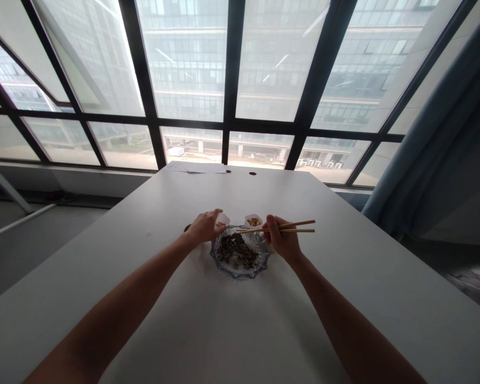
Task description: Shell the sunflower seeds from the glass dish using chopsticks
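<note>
Holding chopsticks [302, 230] at a glass dish [241, 275]

Head view: right hand [282, 237], fingers clamped on chopsticks; tips by dish's far rim. Dark seed-like pieces [248, 257] heaped in dish, on white desk [240, 325]. Left hand [203, 228] at small cup [224, 218], thumb and forefinger apart; whether gripping, cannot tell. Second cup [253, 221], light-brown bits inside, behind dish.

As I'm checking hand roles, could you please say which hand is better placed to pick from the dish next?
Probably the right hand: it holds chopsticks with their tips over the dish, while the left hand is by a cup.
</note>
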Action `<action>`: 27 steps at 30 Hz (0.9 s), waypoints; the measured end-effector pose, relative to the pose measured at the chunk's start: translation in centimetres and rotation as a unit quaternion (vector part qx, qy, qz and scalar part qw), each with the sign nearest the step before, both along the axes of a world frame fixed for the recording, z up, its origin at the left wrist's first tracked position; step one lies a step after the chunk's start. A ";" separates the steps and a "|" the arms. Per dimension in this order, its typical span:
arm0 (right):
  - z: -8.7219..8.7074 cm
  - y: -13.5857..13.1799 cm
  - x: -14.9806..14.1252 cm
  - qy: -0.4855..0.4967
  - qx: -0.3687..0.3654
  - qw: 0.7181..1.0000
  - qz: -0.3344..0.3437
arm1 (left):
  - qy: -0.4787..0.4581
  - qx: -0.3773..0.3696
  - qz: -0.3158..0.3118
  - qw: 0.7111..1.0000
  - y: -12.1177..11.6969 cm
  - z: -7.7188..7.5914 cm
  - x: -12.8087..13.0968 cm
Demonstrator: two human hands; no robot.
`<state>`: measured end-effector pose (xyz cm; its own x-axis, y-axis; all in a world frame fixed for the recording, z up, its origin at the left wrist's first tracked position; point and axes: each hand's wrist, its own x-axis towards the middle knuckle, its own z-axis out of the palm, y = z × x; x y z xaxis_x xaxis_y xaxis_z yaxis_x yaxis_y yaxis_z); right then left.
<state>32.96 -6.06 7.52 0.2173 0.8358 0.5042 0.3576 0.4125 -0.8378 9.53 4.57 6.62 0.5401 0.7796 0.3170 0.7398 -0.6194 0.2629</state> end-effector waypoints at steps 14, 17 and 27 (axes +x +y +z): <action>1.4 -0.9 1.8 -0.124 -0.044 0.986 0.102 | -0.166 0.074 0.036 0.983 -2.6 -3.7 -8.9; 1.1 -0.9 1.5 -0.110 -0.062 0.986 0.105 | -0.222 0.028 0.057 0.973 -2.9 -5.5 -10.0; 0.8 -1.1 -0.3 -0.081 -0.107 0.987 0.090 | -0.229 -0.098 0.077 0.966 -3.3 -6.0 -9.7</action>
